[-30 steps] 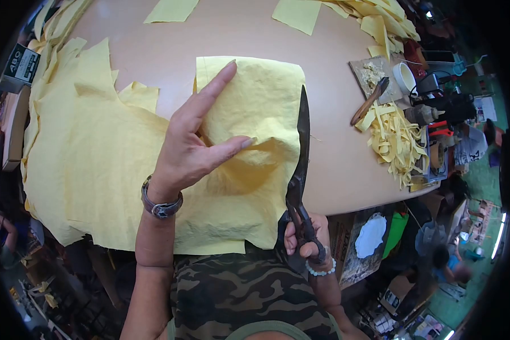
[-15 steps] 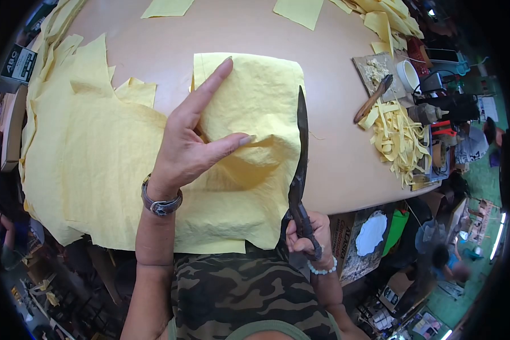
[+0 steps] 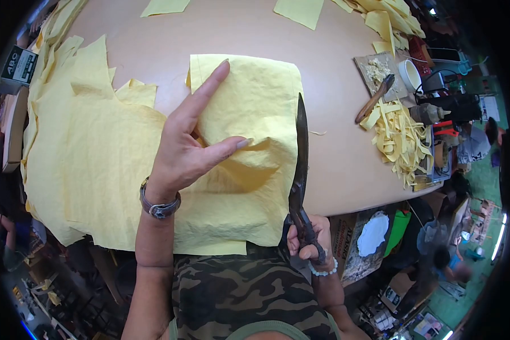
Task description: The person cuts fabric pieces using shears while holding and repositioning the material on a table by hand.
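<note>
My left hand [image 3: 190,139] lies on the yellow cloth [image 3: 255,90], thumb and index finger spread wide and pressing on it; its other fingers are hidden. The cloth is folded over, with a raised wrinkle right of my thumb. My right hand [image 3: 311,237] grips the handles of large dark scissors [image 3: 301,164] below the table's edge. Their blades point away from me along the cloth's right edge and look nearly closed. A short loose thread [image 3: 318,133] lies just right of the blades.
More yellow cloth [image 3: 96,164] covers the table's left side. On the right are a pile of cut yellow strips [image 3: 399,136], a brush with a wooden handle [image 3: 374,100], a white bowl [image 3: 409,76] and a bottle [image 3: 426,113]. Yellow pieces [image 3: 300,11] lie along the far side.
The scissor blades have drawn together, and their tips are slightly nearer to me. The folded cloth's upper part has shifted slightly left. My left hand keeps its spread pose.
</note>
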The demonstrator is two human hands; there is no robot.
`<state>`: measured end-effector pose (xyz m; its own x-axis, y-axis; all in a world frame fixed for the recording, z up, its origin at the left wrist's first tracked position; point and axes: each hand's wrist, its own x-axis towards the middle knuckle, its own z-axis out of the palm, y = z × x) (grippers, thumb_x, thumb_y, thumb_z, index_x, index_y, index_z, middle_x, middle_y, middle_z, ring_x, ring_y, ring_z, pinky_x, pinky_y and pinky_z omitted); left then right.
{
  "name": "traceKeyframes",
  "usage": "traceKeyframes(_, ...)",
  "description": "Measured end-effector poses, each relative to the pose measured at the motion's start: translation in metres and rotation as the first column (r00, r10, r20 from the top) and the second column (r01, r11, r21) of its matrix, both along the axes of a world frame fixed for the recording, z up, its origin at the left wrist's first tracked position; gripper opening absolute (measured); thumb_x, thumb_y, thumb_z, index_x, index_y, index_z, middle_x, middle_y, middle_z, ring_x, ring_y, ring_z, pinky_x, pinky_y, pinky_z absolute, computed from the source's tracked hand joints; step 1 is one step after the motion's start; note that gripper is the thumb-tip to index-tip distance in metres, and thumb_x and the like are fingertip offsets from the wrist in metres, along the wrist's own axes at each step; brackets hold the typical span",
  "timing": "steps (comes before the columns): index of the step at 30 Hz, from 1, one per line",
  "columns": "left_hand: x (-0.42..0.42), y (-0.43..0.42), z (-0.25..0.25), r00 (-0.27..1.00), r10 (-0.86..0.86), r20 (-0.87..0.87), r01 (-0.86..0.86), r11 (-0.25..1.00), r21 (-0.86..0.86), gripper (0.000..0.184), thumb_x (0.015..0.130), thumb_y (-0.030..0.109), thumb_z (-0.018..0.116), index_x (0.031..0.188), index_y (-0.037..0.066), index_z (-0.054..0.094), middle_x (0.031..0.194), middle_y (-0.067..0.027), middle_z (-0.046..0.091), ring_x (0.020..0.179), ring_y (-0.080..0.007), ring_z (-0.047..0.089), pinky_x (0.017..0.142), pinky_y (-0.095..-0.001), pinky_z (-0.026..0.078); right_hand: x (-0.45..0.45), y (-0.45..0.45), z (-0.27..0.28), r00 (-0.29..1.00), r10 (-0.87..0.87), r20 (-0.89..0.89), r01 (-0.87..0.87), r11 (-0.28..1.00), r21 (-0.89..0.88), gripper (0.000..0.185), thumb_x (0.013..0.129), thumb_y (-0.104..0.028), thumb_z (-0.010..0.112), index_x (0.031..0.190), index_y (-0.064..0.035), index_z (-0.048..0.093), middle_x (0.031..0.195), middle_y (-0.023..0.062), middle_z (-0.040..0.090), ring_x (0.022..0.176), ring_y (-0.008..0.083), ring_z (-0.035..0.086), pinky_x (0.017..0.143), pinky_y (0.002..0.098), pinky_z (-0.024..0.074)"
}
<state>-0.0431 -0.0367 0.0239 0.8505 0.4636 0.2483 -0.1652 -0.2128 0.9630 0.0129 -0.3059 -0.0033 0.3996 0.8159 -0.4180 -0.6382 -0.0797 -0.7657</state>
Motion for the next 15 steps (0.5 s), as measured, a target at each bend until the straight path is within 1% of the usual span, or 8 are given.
traceKeyframes(3, -0.0014, -0.0017, 0.0008, 1.000, 0.012, 0.009, -0.012, 1.000, -0.003, 0.078, 0.066, 0.002, 0.070, 0.132, -0.002, 0.030, 0.130, -0.0154, 0.041, 0.117, -0.0196, 0.043, 0.097, -0.0290, 0.035, -0.0001, 0.0005, 0.0024, 1.000, -0.014, -0.011, 0.014, 1.000, 0.017, 0.045, 0.054, -0.024, 0.085, 0.076, 0.0025, 0.056, 0.059, 0.0019, 0.052, 0.051, 0.0073, 0.049, 0.047, 0.0185, 0.0388)
traceKeyframes(6, -0.0038, -0.0032, 0.0028, 0.999, 0.041, 0.003, -0.041, 0.999, 0.032, 0.077, 0.066, 0.002, 0.070, 0.132, -0.002, 0.030, 0.128, -0.0158, 0.042, 0.115, -0.0196, 0.045, 0.095, -0.0288, 0.038, 0.0006, 0.0026, 0.0065, 1.000, -0.016, -0.026, 0.017, 0.999, 0.046, 0.045, 0.054, -0.024, 0.085, 0.076, 0.0024, 0.056, 0.059, 0.0018, 0.052, 0.050, 0.0072, 0.048, 0.046, 0.0191, 0.0377)
traceKeyframes(8, -0.0057, -0.0036, 0.0045, 0.998, 0.063, 0.005, -0.063, 0.995, 0.079, 0.076, 0.066, 0.002, 0.070, 0.132, -0.002, 0.031, 0.127, -0.0159, 0.043, 0.113, -0.0195, 0.046, 0.094, -0.0286, 0.039, -0.0006, 0.0009, 0.0052, 1.000, -0.005, -0.003, 0.005, 0.999, 0.049, 0.045, 0.054, -0.025, 0.085, 0.076, 0.0020, 0.056, 0.058, 0.0015, 0.052, 0.049, 0.0069, 0.047, 0.045, 0.0192, 0.0364)
traceKeyframes(12, -0.0064, -0.0065, 0.0082, 0.998, 0.060, 0.007, -0.061, 0.995, 0.080, 0.076, 0.066, 0.001, 0.070, 0.132, -0.002, 0.031, 0.126, -0.0158, 0.044, 0.112, -0.0193, 0.047, 0.093, -0.0286, 0.040, 0.0004, -0.0051, -0.0010, 0.997, 0.031, 0.069, -0.033, 0.999, 0.023, 0.042, 0.055, -0.025, 0.084, 0.073, 0.0009, 0.057, 0.057, 0.0004, 0.052, 0.048, 0.0060, 0.047, 0.044, 0.0188, 0.0345)
traceKeyframes(14, -0.0052, -0.0084, 0.0074, 0.997, 0.067, 0.027, -0.070, 0.992, 0.103, 0.077, 0.066, 0.000, 0.070, 0.132, -0.002, 0.031, 0.126, -0.0155, 0.044, 0.112, -0.0191, 0.047, 0.093, -0.0286, 0.041, 0.0007, -0.0057, -0.0005, 0.998, 0.024, 0.063, -0.025, 1.000, 0.010, 0.040, 0.055, -0.024, 0.084, 0.072, 0.0006, 0.057, 0.056, -0.0001, 0.051, 0.047, 0.0056, 0.046, 0.044, 0.0185, 0.0337)
traceKeyframes(15, -0.0049, -0.0097, 0.0078, 0.997, 0.068, 0.020, -0.070, 0.994, 0.087, 0.077, 0.066, 0.000, 0.070, 0.132, -0.002, 0.031, 0.127, -0.0154, 0.043, 0.112, -0.0190, 0.047, 0.093, -0.0287, 0.041, 0.0011, -0.0061, -0.0003, 0.998, 0.020, 0.062, -0.020, 1.000, 0.003, 0.040, 0.055, -0.024, 0.084, 0.072, 0.0005, 0.057, 0.055, -0.0003, 0.051, 0.047, 0.0054, 0.046, 0.044, 0.0184, 0.0334)
